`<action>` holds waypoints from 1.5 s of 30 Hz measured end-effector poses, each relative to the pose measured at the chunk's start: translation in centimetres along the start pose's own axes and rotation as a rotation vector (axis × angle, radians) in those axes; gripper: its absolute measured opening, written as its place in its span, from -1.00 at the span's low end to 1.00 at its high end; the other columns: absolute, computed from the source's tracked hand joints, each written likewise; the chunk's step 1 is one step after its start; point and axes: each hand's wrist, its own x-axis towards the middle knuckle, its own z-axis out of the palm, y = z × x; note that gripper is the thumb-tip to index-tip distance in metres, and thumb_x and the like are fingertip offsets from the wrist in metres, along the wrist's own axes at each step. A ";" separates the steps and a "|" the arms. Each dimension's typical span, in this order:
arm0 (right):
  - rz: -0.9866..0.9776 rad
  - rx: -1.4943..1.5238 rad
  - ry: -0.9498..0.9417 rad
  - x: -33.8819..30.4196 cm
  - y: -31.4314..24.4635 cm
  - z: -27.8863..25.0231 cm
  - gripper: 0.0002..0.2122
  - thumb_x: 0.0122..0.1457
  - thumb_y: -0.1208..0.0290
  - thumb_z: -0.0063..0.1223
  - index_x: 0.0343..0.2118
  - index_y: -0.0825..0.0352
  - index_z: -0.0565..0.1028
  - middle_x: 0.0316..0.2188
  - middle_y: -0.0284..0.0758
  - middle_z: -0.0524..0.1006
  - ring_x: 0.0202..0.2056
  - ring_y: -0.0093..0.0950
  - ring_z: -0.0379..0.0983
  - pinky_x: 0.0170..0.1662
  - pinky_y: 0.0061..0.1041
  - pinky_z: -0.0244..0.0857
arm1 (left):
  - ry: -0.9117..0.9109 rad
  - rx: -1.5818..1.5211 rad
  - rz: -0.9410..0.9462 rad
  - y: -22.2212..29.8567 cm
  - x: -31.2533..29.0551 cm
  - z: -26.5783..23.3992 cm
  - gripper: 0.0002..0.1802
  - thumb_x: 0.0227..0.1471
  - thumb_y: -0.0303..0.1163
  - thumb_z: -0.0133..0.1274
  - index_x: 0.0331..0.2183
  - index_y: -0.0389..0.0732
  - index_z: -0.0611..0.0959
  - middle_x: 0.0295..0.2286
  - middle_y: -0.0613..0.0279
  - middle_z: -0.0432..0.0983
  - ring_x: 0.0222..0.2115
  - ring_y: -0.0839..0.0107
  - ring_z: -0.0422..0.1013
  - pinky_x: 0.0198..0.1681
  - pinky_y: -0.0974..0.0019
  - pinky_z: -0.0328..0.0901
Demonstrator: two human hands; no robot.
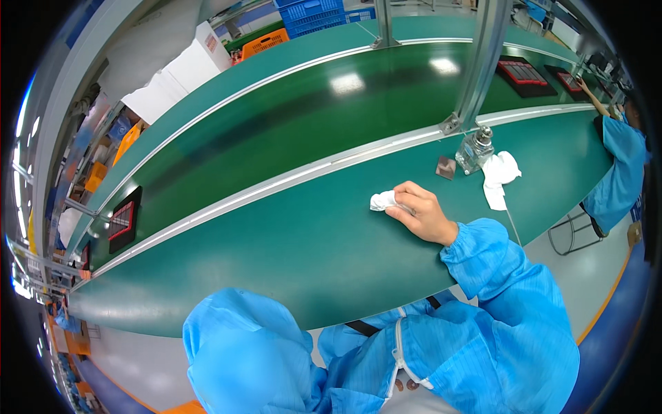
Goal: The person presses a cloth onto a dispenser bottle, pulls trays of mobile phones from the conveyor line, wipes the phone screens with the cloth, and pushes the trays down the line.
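Note:
My right hand [422,214] is closed over a crumpled white wipe [383,201], just above or on the green tabletop [276,241]; contact cannot be made out. Past that hand, to the right, stands a clear glass bottle [473,152] with a metal top. Beside the bottle on its left lies a small flat brownish-grey square [445,168]. A loose white cloth or tissue [500,178] rests on the bottle's right side. Only the blue sleeve [248,345] of my left arm shows, low in the picture; the left hand itself is out of sight.
A metal rail and post [476,76] separate my tabletop from a dark green conveyor belt [289,114]. Black trays with red-edged pieces [524,72] sit on the belt at both ends. Another person in blue [617,165] works at far right. Blue crates [310,15] stand behind.

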 end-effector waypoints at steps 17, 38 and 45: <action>0.093 0.052 -0.119 0.0 -0.2 0.3 -0.85 0.02 0.54 0.22 -0.33 0.44 0.54 -0.37 -0.17 0.49 -0.39 -0.28 0.46 -0.34 -0.43 0.33 | 0.086 0.035 -0.089 -3.7 -0.4 0.2 -0.52 0.23 -0.18 -0.23 0.09 -0.24 0.26 0.11 0.09 0.06 0.13 0.07 -0.02 0.15 -0.14 -0.13; 0.126 0.044 -0.223 -0.1 -1.6 -0.6 -0.85 0.01 0.57 0.22 -0.33 0.46 0.53 -0.39 -0.17 0.48 -0.42 -0.31 0.45 -0.37 -0.46 0.32 | 0.125 0.018 0.009 -10.8 0.6 -3.6 -0.45 0.28 -0.15 -0.26 0.18 -0.24 0.19 0.22 0.13 -0.03 0.23 0.09 -0.11 0.25 -0.13 -0.22; 0.053 0.054 -0.217 0.1 -0.1 -0.3 -0.84 0.04 0.50 0.23 -0.35 0.44 0.50 -0.38 -0.16 0.47 -0.41 -0.23 0.44 -0.35 -0.38 0.35 | -0.153 -0.304 0.281 -12.3 0.7 -5.7 -0.43 0.29 -0.14 -0.27 0.22 -0.23 0.16 0.26 0.14 -0.06 0.26 0.09 -0.15 0.28 -0.12 -0.26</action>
